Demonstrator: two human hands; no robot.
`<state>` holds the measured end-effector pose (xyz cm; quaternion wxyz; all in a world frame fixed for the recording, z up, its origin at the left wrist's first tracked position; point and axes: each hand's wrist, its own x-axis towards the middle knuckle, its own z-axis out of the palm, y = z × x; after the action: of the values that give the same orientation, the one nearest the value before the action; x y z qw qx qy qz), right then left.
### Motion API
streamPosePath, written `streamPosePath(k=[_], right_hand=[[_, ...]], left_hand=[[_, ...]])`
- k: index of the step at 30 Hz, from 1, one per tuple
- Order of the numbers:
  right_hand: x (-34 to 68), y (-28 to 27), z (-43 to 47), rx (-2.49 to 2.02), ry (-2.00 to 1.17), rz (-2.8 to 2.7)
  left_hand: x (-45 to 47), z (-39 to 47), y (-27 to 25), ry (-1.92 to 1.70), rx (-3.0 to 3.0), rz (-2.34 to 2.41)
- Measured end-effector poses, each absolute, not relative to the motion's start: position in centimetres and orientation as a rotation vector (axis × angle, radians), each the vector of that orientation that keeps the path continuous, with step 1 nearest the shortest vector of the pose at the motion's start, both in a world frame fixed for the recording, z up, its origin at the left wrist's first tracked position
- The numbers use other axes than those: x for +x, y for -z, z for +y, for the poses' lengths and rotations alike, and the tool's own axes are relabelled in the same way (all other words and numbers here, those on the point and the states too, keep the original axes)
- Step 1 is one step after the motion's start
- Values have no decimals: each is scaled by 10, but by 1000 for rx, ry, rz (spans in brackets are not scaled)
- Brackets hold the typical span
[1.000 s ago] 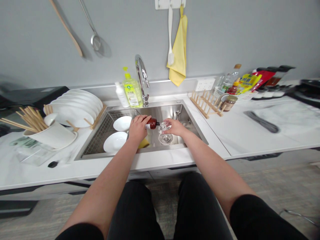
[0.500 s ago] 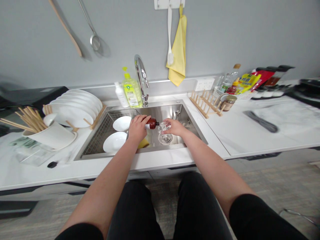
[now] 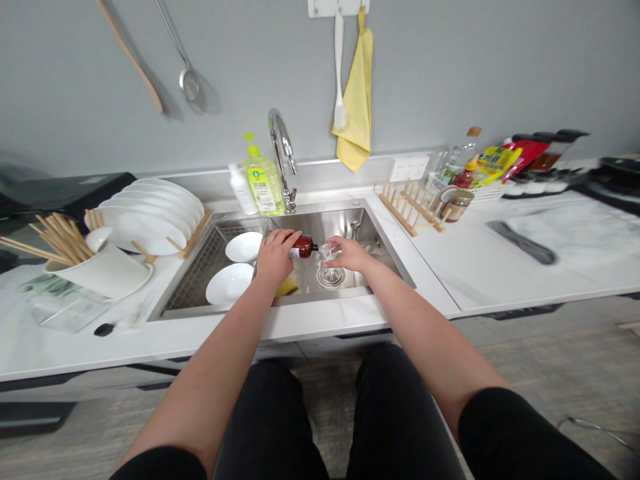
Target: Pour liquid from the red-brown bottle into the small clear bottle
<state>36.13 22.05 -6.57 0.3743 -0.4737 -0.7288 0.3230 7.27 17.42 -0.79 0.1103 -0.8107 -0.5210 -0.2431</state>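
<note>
Over the sink (image 3: 345,223) my left hand (image 3: 276,257) is wrapped round a reddish-brown bottle (image 3: 304,247) with a dark neck. The bottle lies on its side, its mouth pointing right at a small clear glass (image 3: 327,252). That glass is tilted in the fingers of my right hand (image 3: 349,255), above the drain (image 3: 331,277). Whether liquid is flowing between the two is too small to tell. Two white dishes, an upper one (image 3: 243,247) and a lower one (image 3: 230,285), sit in the sink's left part, beside a yellow cloth (image 3: 287,287) partly hidden by my left arm.
A chrome faucet (image 3: 283,153) rises behind the sink, beside a yellow-green soap bottle (image 3: 263,180) and a white bottle (image 3: 242,190). White plates (image 3: 150,223) stand racked at left near a chopstick holder (image 3: 107,270). At right are a wooden rack (image 3: 413,207) and a jar (image 3: 459,205).
Almost nothing differs. The clear glass in my right hand seems turned slightly, while the brown bottle and both arms keep their places.
</note>
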Motion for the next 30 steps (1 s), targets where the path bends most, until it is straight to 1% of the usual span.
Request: streamPosePath(k=[30], right_hand=[[362,66,223,-1243,-762,-1914]], left_hand=[[73,174,8,718,-2367,-1498]])
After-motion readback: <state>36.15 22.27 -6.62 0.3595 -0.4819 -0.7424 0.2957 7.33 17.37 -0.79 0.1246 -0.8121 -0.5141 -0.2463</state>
